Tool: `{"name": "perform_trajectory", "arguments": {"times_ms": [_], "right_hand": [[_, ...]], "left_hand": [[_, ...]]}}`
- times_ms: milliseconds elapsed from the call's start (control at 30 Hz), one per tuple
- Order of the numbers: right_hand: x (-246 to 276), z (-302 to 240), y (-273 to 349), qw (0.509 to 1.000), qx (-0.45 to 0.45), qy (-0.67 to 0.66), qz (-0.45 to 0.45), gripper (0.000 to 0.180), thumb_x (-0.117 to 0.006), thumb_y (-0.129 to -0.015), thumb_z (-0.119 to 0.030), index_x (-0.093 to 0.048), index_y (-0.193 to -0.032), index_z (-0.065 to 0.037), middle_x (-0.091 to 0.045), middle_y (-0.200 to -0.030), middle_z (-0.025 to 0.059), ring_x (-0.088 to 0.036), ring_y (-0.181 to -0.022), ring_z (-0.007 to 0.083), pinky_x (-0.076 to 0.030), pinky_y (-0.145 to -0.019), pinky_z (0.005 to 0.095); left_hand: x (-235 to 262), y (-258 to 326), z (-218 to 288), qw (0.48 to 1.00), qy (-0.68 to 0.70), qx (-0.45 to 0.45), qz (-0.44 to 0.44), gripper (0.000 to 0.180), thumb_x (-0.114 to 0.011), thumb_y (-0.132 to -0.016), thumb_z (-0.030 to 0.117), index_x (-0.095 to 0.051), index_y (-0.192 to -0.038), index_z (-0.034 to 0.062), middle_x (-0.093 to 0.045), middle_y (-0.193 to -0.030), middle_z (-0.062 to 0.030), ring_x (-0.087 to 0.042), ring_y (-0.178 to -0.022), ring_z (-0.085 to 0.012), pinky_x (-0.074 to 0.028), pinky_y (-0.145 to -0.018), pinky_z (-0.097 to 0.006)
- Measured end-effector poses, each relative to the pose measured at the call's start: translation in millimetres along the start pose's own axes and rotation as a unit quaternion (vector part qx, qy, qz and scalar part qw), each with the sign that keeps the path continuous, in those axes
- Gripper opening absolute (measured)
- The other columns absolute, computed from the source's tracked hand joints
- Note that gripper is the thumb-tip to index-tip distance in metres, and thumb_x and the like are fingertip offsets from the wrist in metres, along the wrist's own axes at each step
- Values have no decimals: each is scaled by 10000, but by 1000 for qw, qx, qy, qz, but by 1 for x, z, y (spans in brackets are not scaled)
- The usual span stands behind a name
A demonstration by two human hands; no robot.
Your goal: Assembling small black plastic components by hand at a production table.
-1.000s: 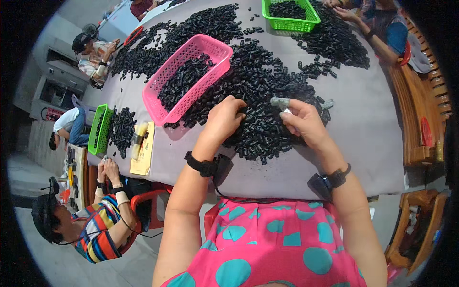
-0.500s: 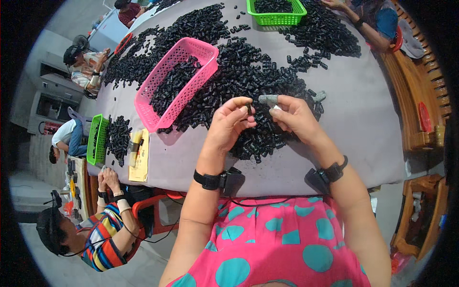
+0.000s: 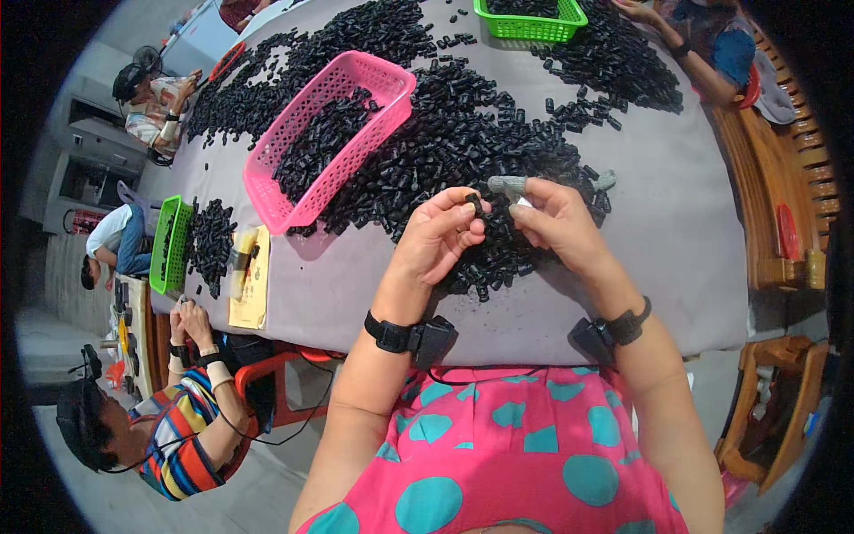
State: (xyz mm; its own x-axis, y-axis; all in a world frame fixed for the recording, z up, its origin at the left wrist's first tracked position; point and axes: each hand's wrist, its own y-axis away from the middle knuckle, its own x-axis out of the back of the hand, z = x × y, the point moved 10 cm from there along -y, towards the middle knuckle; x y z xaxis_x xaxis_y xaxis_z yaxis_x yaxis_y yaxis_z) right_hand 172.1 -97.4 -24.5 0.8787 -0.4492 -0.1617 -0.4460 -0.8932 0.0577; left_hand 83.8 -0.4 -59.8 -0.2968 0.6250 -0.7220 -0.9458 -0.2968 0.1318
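Observation:
Between the thumb and forefinger of my left hand (image 3: 443,233) is a small black plastic part (image 3: 476,205). Close beside it, my right hand (image 3: 559,221) is closed in a pinch on a small white piece (image 3: 523,203), whose kind I cannot make out. A grey knitted tube (image 3: 508,184), like a finger sleeve, sits at the right forefinger; whether it is worn or held is unclear. Both hands are above a broad heap of similar black parts (image 3: 427,147). Another grey piece (image 3: 607,180) shows just beyond my right knuckles.
A pink perforated basket (image 3: 269,206) with black parts stands left of my hands. Green baskets are at the far side (image 3: 534,29) and left edge (image 3: 162,267). A yellow envelope (image 3: 252,294) lies on the grey tablecloth (image 3: 685,240). Several people sit around the table.
My left hand has shifted slightly right, and the black part in it is turned differently. The right hand keeps its pinch. The whole view has shifted a little.

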Motion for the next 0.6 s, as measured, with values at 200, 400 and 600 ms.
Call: {"name": "perform_trajectory", "arguments": {"times_ms": [200,400,600], "right_hand": [[-2,1,0,1000,5,-3,-6,293,-623,-881,-130,-612,-1153,-22,-559,-723,-28,-465,-563,15,-362,-476,171],[-1,2,0,1000,5,1,-8,287,-625,-881,-147,-615,-1141,-27,-556,-722,-34,-465,-564,13,-365,-478,170],[-2,4,-1,1000,12,2,-21,281,-623,-882,-144,-617,-1138,-30,-557,-725,-35,-463,-562,12,-366,-483,166]], "left_hand": [[-3,1,-3,998,52,0,-20,308,-574,-911,51,-547,-1210,-16,-650,-1003,-135,-654,-751,-149,-592,-690,-264],[-2,2,-3,997,82,-1,-10,316,-545,-937,71,-527,-1232,-40,-644,-1072,-175,-669,-766,-171,-595,-685,-261],[-4,2,-1,997,73,-2,-25,330,-548,-930,56,-520,-1242,-49,-653,-1040,-182,-685,-785,-191,-599,-690,-268]]}}
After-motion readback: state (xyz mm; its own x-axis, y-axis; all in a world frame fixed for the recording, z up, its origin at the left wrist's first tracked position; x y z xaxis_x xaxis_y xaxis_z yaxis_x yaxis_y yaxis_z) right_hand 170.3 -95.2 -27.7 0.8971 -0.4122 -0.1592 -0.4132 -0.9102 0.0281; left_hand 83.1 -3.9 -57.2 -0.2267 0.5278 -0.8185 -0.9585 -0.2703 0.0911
